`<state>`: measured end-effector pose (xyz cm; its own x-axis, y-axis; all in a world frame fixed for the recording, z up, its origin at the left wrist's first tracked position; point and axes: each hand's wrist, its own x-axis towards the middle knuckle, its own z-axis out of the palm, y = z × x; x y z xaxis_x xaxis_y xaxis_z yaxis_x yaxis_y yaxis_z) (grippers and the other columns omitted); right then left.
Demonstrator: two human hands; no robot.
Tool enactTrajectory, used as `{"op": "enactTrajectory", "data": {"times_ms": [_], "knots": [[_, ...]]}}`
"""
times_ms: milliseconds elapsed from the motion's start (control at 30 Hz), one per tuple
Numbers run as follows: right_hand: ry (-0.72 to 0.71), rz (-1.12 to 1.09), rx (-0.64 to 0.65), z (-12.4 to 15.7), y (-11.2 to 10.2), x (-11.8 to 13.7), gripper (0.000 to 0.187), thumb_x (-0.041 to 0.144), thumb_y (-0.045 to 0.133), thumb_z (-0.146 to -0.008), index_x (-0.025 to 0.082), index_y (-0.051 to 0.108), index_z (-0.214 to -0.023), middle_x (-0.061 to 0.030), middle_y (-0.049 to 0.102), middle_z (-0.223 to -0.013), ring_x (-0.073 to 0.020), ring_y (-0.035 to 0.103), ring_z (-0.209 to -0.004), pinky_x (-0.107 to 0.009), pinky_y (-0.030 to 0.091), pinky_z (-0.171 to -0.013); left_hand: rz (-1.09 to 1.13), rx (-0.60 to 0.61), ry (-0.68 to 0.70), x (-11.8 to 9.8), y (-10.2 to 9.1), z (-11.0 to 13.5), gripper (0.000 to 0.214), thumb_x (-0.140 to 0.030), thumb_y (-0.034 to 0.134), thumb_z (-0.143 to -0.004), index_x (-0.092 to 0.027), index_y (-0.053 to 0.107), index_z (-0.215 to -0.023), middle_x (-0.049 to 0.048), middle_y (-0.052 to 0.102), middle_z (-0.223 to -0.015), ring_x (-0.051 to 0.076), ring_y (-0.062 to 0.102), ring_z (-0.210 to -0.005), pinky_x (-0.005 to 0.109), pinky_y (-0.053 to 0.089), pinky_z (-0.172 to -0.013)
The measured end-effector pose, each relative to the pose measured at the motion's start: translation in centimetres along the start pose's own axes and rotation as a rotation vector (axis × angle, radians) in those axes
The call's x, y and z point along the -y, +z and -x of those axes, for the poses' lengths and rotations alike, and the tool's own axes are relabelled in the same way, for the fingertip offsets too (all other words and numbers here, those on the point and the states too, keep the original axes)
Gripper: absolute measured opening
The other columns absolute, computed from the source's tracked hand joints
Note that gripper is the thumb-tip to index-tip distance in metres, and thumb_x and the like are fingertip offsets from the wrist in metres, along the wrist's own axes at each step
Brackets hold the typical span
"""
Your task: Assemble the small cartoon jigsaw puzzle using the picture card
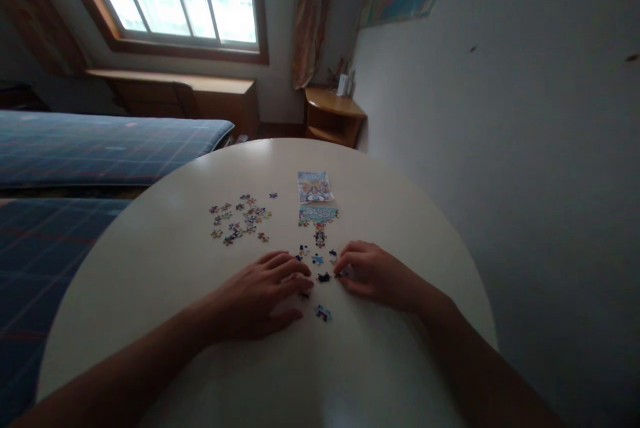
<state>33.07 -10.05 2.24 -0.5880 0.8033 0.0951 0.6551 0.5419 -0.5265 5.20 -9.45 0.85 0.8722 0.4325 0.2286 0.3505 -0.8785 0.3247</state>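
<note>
My left hand (270, 291) rests low over the white table, fingers stretched forward and thumb apart. Its fingertips lie beside and partly over a few jigsaw pieces, one dark piece (305, 295) showing under them. Opposite it, my right hand (373, 273) has thumb and fingertips closed round a small puzzle piece (341, 274), mostly covered by the fingers. Between the hands lie a black piece (324, 277) and a light-blue piece (317, 259). Nearer to me is a blue-and-dark piece (323, 313). Beyond, a joined puzzle strip (319, 215) has a narrow column (320, 235) hanging from it.
A creased picture sheet (315, 187) lies just past the joined strip. Several loose pieces (250, 218) are scattered on the left of the round table (400, 215). A bed with a plaid cover (100, 148) stands left; a wall (525, 148) runs along the right.
</note>
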Motion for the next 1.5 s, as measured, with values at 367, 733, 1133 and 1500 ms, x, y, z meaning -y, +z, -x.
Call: {"op": "enactTrajectory", "data": {"times_ms": [367, 733, 1133, 1500], "knots": [[-0.116, 0.081, 0.110, -0.1, 1.4, 2.4, 0.023, 0.038, 0.078, -0.079, 0.024, 0.069, -0.094, -0.0036, 0.068, -0.104, -0.0213, 0.061, -0.100, -0.042, 0.036, -0.101, 0.004, -0.067, -0.001, 1.5, 0.5, 0.0, 0.009, -0.026, 0.062, -0.093, -0.022, 0.063, -0.100, 0.0044, 0.066, -0.108, 0.020, 0.058, -0.103, 0.038, 0.044, -0.099], [-0.032, 0.084, 0.054, -0.1, 0.7, 1.3, 0.010, 0.019, 0.073, -0.080, 0.023, 0.070, -0.089, -0.0041, 0.068, -0.098, -0.0206, 0.060, -0.096, -0.039, 0.039, -0.093, 0.031, -0.115, -0.044, 1.3, 1.2, -0.5, 0.005, -0.025, 0.064, -0.092, -0.021, 0.061, -0.094, 0.0029, 0.067, -0.106, 0.020, 0.058, -0.103, 0.038, 0.043, -0.099], [0.038, 0.113, 0.043, 0.6, -0.4, 0.3, 0.009, 0.022, 0.074, -0.079, 0.022, 0.068, -0.086, -0.0050, 0.067, -0.102, -0.0230, 0.060, -0.102, -0.042, 0.037, -0.096, 0.058, -0.091, -0.080, 1.5, 1.3, -0.2, 0.011, -0.025, 0.067, -0.090, -0.022, 0.062, -0.099, 0.0043, 0.066, -0.114, 0.022, 0.056, -0.112, 0.040, 0.043, -0.101], [0.036, 0.201, -0.130, 0.8, -0.5, -0.7, 0.010, 0.026, 0.071, -0.083, 0.022, 0.067, -0.092, -0.0068, 0.068, -0.101, -0.0236, 0.062, -0.099, -0.040, 0.041, -0.090, 0.135, -0.112, -0.079, 1.3, 1.5, -0.4, 0.010, -0.027, 0.067, -0.089, -0.021, 0.062, -0.095, 0.0048, 0.069, -0.106, 0.021, 0.058, -0.112, 0.039, 0.045, -0.101]]}}
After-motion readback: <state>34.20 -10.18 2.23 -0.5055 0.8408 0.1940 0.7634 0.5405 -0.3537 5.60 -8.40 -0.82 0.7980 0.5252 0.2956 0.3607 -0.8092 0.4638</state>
